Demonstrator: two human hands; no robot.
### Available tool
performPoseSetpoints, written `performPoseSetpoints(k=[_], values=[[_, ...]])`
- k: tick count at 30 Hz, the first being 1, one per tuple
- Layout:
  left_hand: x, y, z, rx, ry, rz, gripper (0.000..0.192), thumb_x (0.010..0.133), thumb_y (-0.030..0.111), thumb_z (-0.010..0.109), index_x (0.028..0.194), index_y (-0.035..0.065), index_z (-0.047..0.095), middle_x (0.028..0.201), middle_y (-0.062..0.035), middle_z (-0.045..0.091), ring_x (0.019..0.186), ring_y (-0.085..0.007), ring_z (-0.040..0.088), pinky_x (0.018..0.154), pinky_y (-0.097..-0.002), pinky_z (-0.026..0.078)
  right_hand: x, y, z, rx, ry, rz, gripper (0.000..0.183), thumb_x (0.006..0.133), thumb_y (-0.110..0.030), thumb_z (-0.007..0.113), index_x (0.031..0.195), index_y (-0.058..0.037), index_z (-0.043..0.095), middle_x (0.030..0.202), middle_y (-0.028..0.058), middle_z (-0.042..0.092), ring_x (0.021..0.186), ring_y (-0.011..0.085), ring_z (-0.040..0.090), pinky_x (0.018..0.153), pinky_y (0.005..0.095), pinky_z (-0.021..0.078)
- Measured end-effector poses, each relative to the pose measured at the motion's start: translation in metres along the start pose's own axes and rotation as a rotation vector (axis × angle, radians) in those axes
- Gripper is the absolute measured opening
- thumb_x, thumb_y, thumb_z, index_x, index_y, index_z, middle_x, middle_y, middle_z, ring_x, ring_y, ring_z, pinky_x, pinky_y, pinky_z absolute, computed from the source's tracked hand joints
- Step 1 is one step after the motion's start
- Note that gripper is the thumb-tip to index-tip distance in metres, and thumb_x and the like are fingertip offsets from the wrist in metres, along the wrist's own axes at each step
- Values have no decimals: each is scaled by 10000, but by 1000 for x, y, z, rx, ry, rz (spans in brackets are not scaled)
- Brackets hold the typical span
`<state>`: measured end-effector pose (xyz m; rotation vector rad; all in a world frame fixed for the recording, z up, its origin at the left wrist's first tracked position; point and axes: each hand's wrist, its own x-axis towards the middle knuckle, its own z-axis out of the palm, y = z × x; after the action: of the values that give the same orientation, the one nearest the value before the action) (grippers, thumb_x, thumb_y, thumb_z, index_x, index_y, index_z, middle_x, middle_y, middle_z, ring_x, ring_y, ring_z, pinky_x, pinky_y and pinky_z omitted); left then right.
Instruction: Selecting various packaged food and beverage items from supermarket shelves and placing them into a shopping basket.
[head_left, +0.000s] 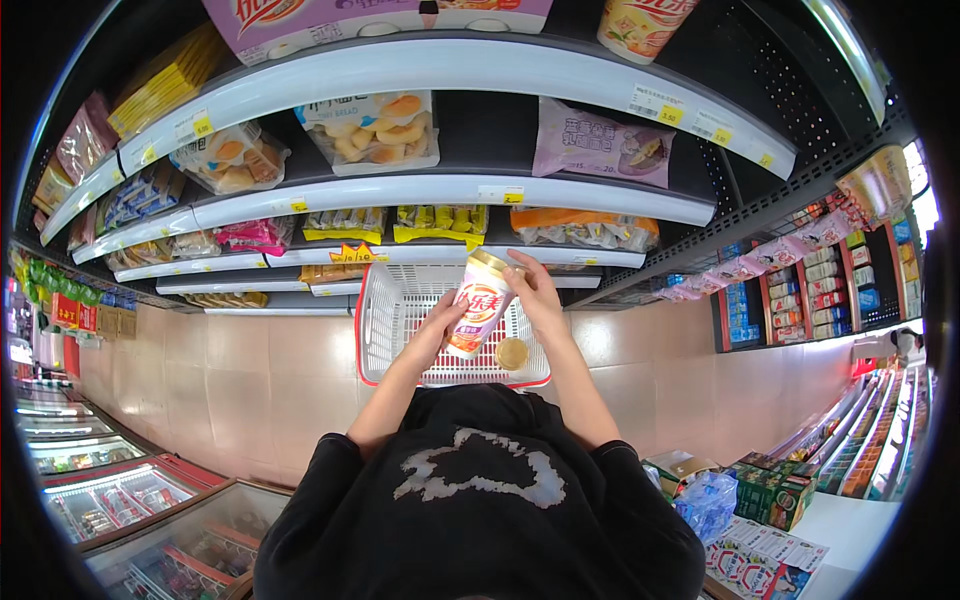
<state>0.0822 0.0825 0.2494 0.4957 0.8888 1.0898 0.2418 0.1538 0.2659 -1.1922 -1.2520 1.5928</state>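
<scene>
A purple-and-white drink cup (480, 307) with a gold lid is held tilted between both my hands, above a shopping basket. My left hand (442, 324) grips its side. The fingers of my right hand (536, 291) are on the cup near its lid. Beneath is the white slatted plastic basket (386, 322) with a red rim. Inside the basket a round gold lid (511, 353) shows, apparently the top of another cup; the rest of it is hard to make out.
Store shelves (450, 191) with packaged breads and snacks rise ahead. A similar cup (645, 28) stands on the upper shelf. Glass-topped freezers (187, 555) are behind at lower left. A white counter (855, 517) with boxes and leaflets is at lower right. Tiled floor (247, 360) surrounds the basket.
</scene>
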Motion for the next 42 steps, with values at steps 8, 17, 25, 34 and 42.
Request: performPoseSetpoints(k=[8,17,25,34,42], values=[[7,27,15,-283,-18,-15,419,896,308,368,1203,23,374,1124,-127,523,975,-218,555,827,-354,460,-8,-17,0,283,-78,-141,425,897,-255,435,1231,0,368,1085,89,501,939,147,492,811,291,403],[-3,49,26,-525,-326,-27,588,856,462,285,1196,-4,400,1012,-220,555,877,-331,584,774,-433,485,-33,-51,18,191,-144,-340,602,817,-124,531,1325,-17,226,1199,118,403,936,155,478,842,301,386],[-15,55,46,-561,-394,-25,608,838,489,285,1184,6,414,989,-194,554,757,-338,584,666,-397,484,-42,-55,19,89,-117,-461,685,771,-125,579,1337,-22,206,1195,130,408,925,170,489,847,308,383],[-23,51,49,-543,-395,-12,622,833,502,273,1179,6,417,991,-189,556,752,-325,588,656,-384,486,-54,-60,18,59,-121,-482,713,758,-150,596,1343,-41,203,1193,135,411,927,169,489,851,307,383],[-26,42,56,-169,-10,225,431,877,296,375,1214,33,327,1085,-137,510,979,-210,540,834,-353,444,-55,-41,19,169,-83,-350,603,842,-192,509,1336,-23,209,1245,138,369,1058,199,440,904,301,346]])
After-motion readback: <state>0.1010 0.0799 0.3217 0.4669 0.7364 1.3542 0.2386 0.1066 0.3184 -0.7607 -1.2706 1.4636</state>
